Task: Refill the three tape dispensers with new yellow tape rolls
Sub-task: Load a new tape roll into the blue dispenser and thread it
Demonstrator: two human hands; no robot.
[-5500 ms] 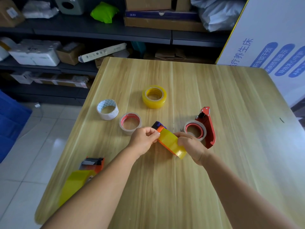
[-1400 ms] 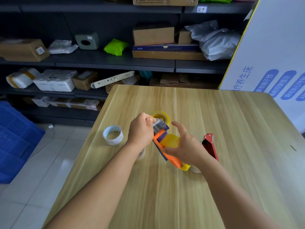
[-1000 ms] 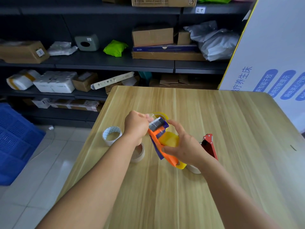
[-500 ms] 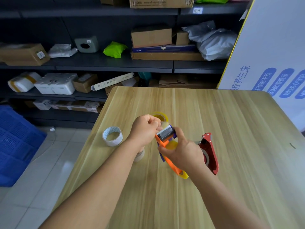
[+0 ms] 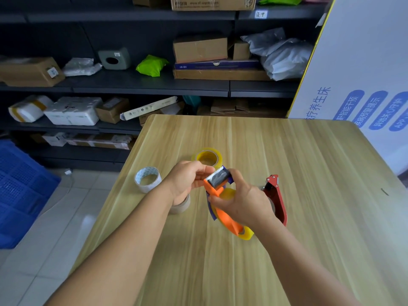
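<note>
Above the pale wooden desk point(image 5: 287, 164), the right hand point(image 5: 245, 202) gripped an orange plastic tape dispenser point(image 5: 223, 212) loaded with yellow tape while the left hand point(image 5: 187, 182) pinched its toothed end, where threading likely wanted steady tension.

Two bare forearms in view, no sleeves showing. Left hand point(image 5: 187, 182) bare: no glove, ring or watch visible. Right hand point(image 5: 245, 200) likewise bare, wrist unadorned. Short fingernails, unpainted where visible.
</note>
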